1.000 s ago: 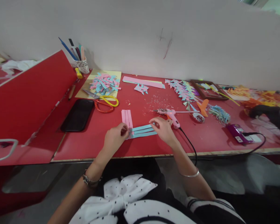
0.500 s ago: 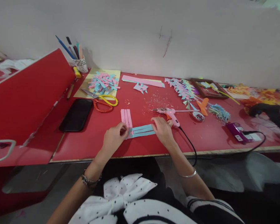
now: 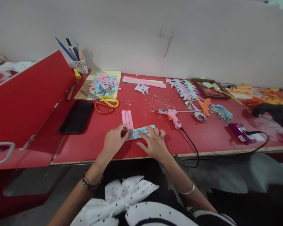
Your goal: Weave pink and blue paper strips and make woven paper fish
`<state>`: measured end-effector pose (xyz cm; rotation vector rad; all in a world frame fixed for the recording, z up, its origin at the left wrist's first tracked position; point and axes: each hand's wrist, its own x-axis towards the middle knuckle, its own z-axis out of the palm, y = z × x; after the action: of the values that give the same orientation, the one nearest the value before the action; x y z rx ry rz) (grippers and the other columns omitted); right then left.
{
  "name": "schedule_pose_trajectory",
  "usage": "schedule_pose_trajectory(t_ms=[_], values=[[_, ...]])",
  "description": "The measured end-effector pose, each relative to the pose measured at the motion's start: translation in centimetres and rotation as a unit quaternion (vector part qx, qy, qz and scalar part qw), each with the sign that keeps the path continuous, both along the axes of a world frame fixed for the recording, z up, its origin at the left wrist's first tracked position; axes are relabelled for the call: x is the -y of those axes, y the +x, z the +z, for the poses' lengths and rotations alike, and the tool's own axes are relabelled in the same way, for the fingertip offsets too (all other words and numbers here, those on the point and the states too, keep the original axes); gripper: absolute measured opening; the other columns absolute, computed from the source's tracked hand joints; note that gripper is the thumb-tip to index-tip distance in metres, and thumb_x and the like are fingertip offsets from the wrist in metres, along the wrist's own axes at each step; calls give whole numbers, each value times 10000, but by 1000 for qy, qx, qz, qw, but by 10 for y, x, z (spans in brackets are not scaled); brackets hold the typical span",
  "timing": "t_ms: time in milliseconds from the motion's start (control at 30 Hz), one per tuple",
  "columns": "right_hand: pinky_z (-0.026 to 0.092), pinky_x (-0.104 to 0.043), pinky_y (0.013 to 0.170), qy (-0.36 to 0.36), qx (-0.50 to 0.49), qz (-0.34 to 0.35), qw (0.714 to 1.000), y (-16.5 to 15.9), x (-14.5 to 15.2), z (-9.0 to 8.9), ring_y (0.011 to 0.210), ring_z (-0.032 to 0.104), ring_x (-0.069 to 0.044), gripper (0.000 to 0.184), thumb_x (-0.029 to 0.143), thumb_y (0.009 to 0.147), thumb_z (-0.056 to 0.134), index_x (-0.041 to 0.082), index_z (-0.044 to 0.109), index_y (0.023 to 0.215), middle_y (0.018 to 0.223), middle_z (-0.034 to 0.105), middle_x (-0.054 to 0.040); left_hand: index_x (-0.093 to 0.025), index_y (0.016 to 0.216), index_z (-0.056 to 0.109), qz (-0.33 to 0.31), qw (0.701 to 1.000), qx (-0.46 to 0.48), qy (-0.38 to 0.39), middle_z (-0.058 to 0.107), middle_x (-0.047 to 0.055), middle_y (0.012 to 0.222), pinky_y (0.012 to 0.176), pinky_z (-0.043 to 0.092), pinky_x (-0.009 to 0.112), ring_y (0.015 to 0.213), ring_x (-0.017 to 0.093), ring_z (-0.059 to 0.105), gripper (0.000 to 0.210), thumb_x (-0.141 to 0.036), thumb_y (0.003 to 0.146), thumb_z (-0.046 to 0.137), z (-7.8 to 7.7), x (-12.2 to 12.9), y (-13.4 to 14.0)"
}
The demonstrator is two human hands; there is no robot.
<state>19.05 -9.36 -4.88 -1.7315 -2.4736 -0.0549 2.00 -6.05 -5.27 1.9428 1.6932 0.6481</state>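
Left hand: I see the left hand (image 3: 114,139) low over the table (image 3: 89,150), fingers curled, tips at the corner where the strips meet. Whether they grasp the paper or only press on it, I cannot tell.
Right hand: I record the right hand (image 3: 157,146) with fingers spread and released, laid over the blue strips, index fingertip on them and thumb apart on the near side.
Pink strips: I find the pink strips (image 3: 127,117) flat, running away from the left fingertips.
Blue strips: I note the blue strips (image 3: 136,137) reaching from the left fingertips to beneath the right fingers, making an L with the pink ones.
Glue gun: I place the pink glue gun (image 3: 175,120) beyond and right of the right fingers, apart from them, lying on its side.
Scissors: I log the scissors (image 3: 100,99) beyond the left fingers and to their left, one handle red, one yellow.
Phone: I see the phone (image 3: 76,116) left of the left fingers, screen dark.
Cut pieces: I observe a heap of pink and blue paper pieces (image 3: 104,84) well beyond the left fingers, on a yellow sheet (image 3: 83,92).
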Motion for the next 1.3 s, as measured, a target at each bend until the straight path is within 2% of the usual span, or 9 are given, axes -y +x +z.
schedule_pose_trajectory(t_ms=[333, 733, 1067, 1200, 1300], values=[[225, -402, 772, 24, 17, -87, 996, 23, -1, 3, 890, 408, -235, 450, 492, 826, 357, 279, 517, 1188, 1129, 488, -112, -210, 745, 548, 6, 1000, -4, 2, 696, -5, 743, 563, 417, 197, 728, 153, 652, 84, -291, 727, 560, -2, -1, 0], [242, -386, 735, 40, 21, -126, 991, 35, -2, -1, 894, 413, -240, 399, 458, 824, 373, 271, 566, 1120, 1102, 488, -112, -208, 724, 541, 4, 1000, -2, 16, 694, -2, 726, 542, 417, 198, 714, 153, 652, 82, -290, 729, 549, 0, 0, 0], [250, -393, 755, 54, 10, -127, 990, 34, -3, -4, 916, 415, -244, 411, 440, 828, 362, 220, 559, 1113, 1091, 489, -120, -211, 726, 542, 7, 1000, 5, 10, 693, 6, 730, 553, 418, 207, 720, 162, 651, 87, -298, 719, 542, -2, -1, 0], [254, -398, 771, 69, 0, -122, 990, 35, -2, -5, 925, 418, -247, 434, 438, 816, 380, 191, 538, 1135, 1104, 485, -129, -219, 691, 531, 4, 999, 54, -3, 686, -3, 700, 556, 426, 219, 705, 167, 646, 104, -323, 693, 536, -1, -2, -2], [246, -414, 799, 70, -1, -102, 992, 35, -1, -6, 960, 412, -254, 423, 447, 811, 390, 227, 538, 1141, 1126, 478, -122, -210, 659, 512, -25, 985, 169, -26, 667, -6, 645, 570, 448, 229, 616, 145, 628, 122, -326, 686, 487, 1, -4, -5]])
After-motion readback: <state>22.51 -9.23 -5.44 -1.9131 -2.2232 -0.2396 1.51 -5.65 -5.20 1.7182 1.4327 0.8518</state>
